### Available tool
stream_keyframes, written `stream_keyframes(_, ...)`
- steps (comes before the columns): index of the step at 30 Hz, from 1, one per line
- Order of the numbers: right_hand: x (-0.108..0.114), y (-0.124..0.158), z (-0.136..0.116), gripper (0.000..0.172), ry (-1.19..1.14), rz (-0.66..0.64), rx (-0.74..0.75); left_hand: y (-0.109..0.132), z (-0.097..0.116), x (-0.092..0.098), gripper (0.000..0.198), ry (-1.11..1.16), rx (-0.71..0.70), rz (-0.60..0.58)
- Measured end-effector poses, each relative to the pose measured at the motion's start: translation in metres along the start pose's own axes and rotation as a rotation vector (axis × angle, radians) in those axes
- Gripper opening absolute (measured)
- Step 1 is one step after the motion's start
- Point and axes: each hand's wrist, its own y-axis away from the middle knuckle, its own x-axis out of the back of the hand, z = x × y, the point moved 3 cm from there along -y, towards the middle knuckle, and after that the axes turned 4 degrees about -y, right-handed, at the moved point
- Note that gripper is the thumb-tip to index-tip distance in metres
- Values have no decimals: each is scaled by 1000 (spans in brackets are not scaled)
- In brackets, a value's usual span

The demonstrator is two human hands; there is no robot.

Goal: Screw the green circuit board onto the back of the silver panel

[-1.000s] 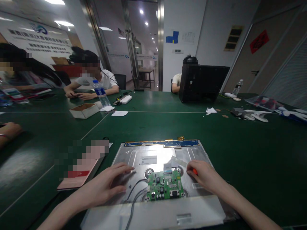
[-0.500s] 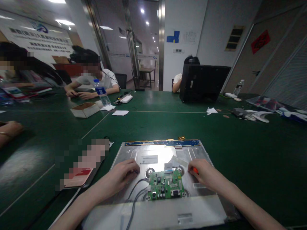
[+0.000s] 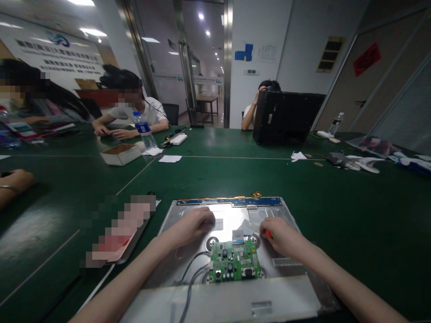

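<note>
A flat metal display panel (image 3: 188, 291) lies back side up in front of me, with a blue circuit strip (image 3: 208, 202) along its far edge. A green circuit board (image 3: 235, 262) sits at its middle, with a ribbon cable (image 3: 237, 237) at the top and dark wires (image 3: 190, 287) at the left. Above the board's upper left, my left hand (image 3: 198, 220) is closed with fingertips curled down; what they hold is hidden. My right hand (image 3: 278, 233), by the board's upper right, grips a small orange object (image 3: 268, 233), mostly covered by the fingers.
A phone (image 3: 134, 240) with a white cable lies left of the panel. Farther off are a small open box (image 3: 121, 154), a water bottle (image 3: 144, 130), white paper scraps (image 3: 170, 159) and a black monitor casing (image 3: 286, 117). Several people sit around the green table (image 3: 363, 224).
My left hand has moved right and farther from me, over the panel above the board. My right hand has shifted slightly left and away with the orange object.
</note>
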Motion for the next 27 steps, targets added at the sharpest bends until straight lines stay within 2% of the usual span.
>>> stream_keyframes(6, 5, -4, -6, 23, 15, 0, -27, 0, -2, 0, 11, 55, 50, 57)
stream_keyframes(14, 16, -9, -12, 23, 14, 32, -7, 7, -15, 1, 10, 223, 90, 70)
stream_keyframes(18, 16, -34, -38, 21, 16, 49, 78, 7, -15, 3, 11, 212, 92, 85)
stream_keyframes(23, -3, -78, -81, 19, 19, -42, 281, 9, -12, 5, 9, 173, 91, 85)
stream_keyframes(27, -16, -97, -93, 22, 28, -90, 361, 9, -12, 5, 6, 135, 87, 95)
